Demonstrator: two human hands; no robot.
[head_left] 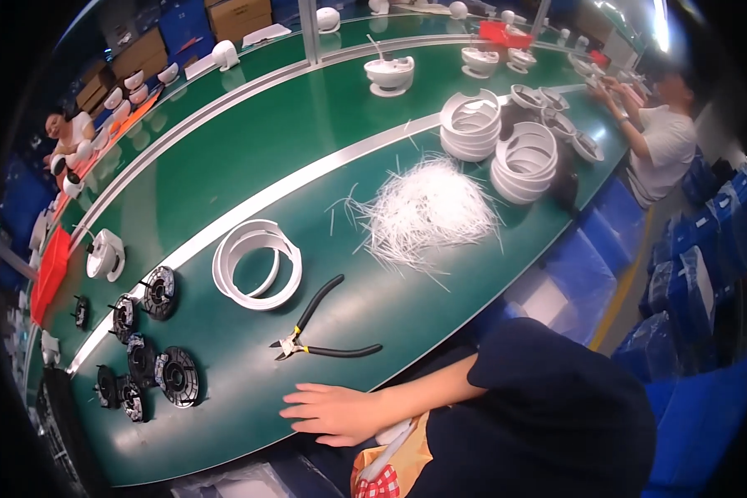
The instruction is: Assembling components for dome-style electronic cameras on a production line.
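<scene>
My right hand [336,413] rests at the near edge of the green table, palm down, fingers spread and pointing left, holding nothing. Its arm comes in from the right under a dark sleeve. My left hand is out of sight. Closest to the right hand is a pair of cutting pliers [289,342] with black handles, lying spread on the table just beyond the fingers. Farther off stands a white plastic ring housing [257,264]. To the left several round black parts [177,378] with wiring lie in a cluster.
A heap of thin white plastic strips [427,212] covers the table's middle right. Beyond it stand stacked white rings [523,162]. White bowl-shaped units [389,76] sit on the green conveyor [299,116]. A co-worker [668,137] works at the far right; another person [70,133] is far left.
</scene>
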